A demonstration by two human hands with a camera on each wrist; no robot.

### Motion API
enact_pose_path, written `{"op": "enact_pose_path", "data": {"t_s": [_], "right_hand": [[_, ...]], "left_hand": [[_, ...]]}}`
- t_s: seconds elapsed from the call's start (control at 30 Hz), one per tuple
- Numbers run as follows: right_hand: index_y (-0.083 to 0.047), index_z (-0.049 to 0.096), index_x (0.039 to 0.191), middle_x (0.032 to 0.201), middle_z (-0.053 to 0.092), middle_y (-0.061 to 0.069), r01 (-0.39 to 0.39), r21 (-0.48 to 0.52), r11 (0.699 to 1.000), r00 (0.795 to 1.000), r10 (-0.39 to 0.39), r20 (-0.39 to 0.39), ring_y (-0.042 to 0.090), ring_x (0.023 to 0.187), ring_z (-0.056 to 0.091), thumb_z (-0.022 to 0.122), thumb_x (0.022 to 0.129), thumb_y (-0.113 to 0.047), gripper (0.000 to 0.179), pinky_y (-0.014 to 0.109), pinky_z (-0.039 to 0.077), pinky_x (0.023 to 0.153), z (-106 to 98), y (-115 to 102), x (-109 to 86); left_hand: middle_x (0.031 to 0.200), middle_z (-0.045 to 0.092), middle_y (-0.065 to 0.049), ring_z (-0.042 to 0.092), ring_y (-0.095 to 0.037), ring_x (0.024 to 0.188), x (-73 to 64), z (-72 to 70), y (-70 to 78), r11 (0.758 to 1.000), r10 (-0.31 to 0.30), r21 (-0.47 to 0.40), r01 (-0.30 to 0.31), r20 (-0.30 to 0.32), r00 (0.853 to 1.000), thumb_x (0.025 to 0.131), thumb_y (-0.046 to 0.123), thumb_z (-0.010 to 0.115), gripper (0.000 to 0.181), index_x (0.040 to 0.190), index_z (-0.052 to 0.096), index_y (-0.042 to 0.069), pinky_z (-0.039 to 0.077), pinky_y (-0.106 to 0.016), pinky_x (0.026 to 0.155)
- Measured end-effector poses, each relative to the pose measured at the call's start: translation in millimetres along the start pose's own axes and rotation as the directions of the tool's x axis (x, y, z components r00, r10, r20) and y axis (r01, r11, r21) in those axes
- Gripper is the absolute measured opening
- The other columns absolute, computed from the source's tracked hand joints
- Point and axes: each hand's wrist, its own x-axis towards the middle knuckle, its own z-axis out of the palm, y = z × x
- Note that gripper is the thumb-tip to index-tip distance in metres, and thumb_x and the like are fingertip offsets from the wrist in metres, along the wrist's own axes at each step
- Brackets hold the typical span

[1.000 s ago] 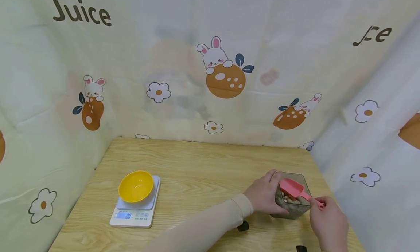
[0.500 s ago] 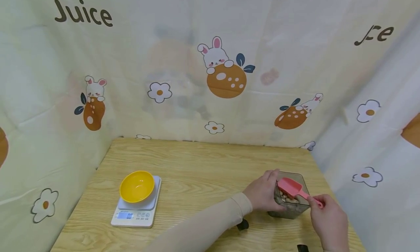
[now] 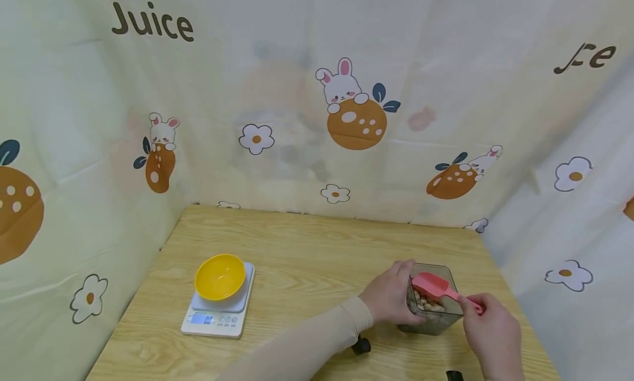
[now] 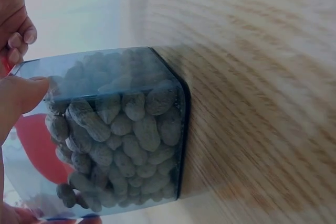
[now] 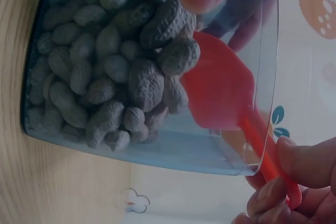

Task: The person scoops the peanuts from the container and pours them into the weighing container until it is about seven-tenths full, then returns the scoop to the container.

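The scale [image 3: 218, 318] display's digits are too small to read — right hand [image 3: 490, 337] cut off below.

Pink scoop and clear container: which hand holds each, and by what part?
The right hand pinches the pink scoop at its handle end. The left hand grips the clear container of peanuts by its side wall.
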Motion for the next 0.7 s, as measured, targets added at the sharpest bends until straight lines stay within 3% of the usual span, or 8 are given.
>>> {"op": "enact_pose_path", "data": {"t_s": [0.4, 0.7], "right_hand": [[-0.001, 0.075, 0.12, 0.088, 0.071, 0.011, 0.045, 0.032, 0.998, 0.999, -0.044, -0.03, 0.024, 0.066, 0.051, 0.069, 0.106, -0.034, 0.036, 0.033, 0.037, 0.053, 9.2, -12.6, -11.5], [-0.004, 0.078, 0.119, 0.09, 0.074, 0.01, 0.092, 0.08, 0.993, 0.995, -0.089, -0.038, 0.02, 0.063, 0.052, 0.071, 0.105, -0.036, 0.035, 0.032, 0.038, 0.049, 6.3, -32.0, -28.5]], "left_hand": [[0.164, 0.046, 0.0, 0.063, -0.008, 0.132, -34.0, -12.2, -8.0, 0.998, -0.045, -0.049, 0.044, -0.015, 0.999, 0.075, 0.064, 0.091, 0.125, 0.17, 0.025, 0.017, 0.056, -0.02, 0.105], [0.163, 0.047, -0.002, 0.067, -0.012, 0.126, -57.0, -22.0, -14.4, 0.998, -0.05, -0.031, 0.049, -0.039, 0.998, 0.072, 0.064, 0.093, 0.127, 0.169, 0.026, 0.016, 0.056, -0.022, 0.106]]}}
